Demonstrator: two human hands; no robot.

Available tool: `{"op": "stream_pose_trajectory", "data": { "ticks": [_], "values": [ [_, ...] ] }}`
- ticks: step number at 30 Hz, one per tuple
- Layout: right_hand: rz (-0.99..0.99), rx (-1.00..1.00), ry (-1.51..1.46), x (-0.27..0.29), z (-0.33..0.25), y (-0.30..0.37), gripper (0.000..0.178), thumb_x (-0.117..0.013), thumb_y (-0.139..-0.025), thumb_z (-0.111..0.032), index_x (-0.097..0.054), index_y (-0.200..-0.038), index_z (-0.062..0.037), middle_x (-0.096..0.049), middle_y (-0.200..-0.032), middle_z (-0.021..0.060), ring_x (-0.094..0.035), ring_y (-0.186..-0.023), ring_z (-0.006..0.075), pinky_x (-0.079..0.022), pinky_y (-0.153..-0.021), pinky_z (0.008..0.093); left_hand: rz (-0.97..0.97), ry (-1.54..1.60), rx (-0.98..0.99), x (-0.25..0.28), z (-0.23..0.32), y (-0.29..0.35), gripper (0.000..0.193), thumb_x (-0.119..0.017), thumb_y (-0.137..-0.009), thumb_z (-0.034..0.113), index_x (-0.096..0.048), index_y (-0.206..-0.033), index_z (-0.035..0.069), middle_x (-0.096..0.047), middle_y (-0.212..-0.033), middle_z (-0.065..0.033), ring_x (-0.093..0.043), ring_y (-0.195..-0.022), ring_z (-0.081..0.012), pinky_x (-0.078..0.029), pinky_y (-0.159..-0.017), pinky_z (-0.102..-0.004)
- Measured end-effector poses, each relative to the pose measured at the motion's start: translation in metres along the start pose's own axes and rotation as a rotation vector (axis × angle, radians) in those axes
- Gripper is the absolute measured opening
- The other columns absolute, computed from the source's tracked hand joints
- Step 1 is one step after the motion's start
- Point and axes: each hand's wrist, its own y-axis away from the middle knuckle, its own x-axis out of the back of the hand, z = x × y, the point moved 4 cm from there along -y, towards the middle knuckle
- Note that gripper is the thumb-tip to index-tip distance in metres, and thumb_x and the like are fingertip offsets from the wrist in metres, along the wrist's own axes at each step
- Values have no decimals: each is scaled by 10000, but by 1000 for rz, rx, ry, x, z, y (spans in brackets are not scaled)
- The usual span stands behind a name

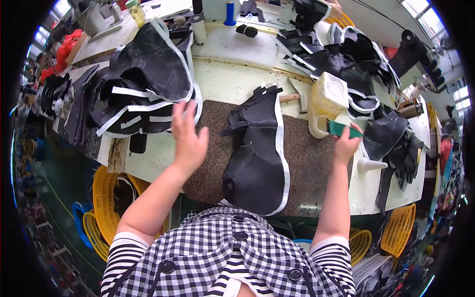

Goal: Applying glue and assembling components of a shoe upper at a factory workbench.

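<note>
My left hand point(187, 136) is held open with its fingers spread, at the right edge of a pile of black leather pieces point(153, 62) edged in white tape. Whether it touches them I cannot tell. In my right hand point(348, 146) is a green flat tool point(341, 129), its far end at the side opening of a yellowed plastic jug point(328, 96). What is inside the jug is hidden. Between my hands a black leather piece point(255, 166) with a white-taped right edge lies lengthwise, its near end by my body.
Under the leather lies a brown speckled mat point(314, 168). A hammer point(297, 95) rests left of the jug, a white cone-shaped nozzle point(371, 165) to its near right. More black pieces point(346, 59) are heaped at the far right. Yellow baskets point(106, 195) stand below the table.
</note>
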Motion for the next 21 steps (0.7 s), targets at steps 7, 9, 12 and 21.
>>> {"op": "stream_pose_trajectory", "data": {
  "ticks": [7,9,12,21],
  "values": [
    [-369,-338,-215,-62,-3,51,208,-578,-933,-112,-501,-1119,-64,-575,-986,97,-627,-780,173,-572,-545,282,-270,291,-41,-84,10,-1,434,-584,-914,267,-537,-1314,105,-445,-1433,-132,-351,-1361,-340,-285,-1106,-451],
    [-394,-290,-268,-103,-8,64,203,-580,-945,-130,-501,-1122,-70,-560,-990,80,-622,-804,168,-589,-576,294,-308,239,-92,-104,22,-7,430,-587,-912,274,-545,-1309,115,-455,-1423,-129,-361,-1355,-339,-293,-1099,-455],
    [-429,-234,-307,-149,-5,70,204,-589,-938,-106,-495,-1115,-66,-560,-969,74,-625,-761,155,-589,-572,294,-477,160,-120,-133,20,-5,382,-613,-889,267,-602,-1249,137,-518,-1357,-101,-395,-1327,-324,-321,-1077,-458],
    [-215,-592,-780,-122,-16,42,228,-546,-941,-87,-499,-1161,-53,-626,-983,119,-668,-767,221,-608,-650,353,-414,205,-108,-130,16,-7,395,-687,-775,143,-631,-1166,119,-570,-1247,-77,-485,-1202,-287,-391,-1010,-428]
  ]
}}
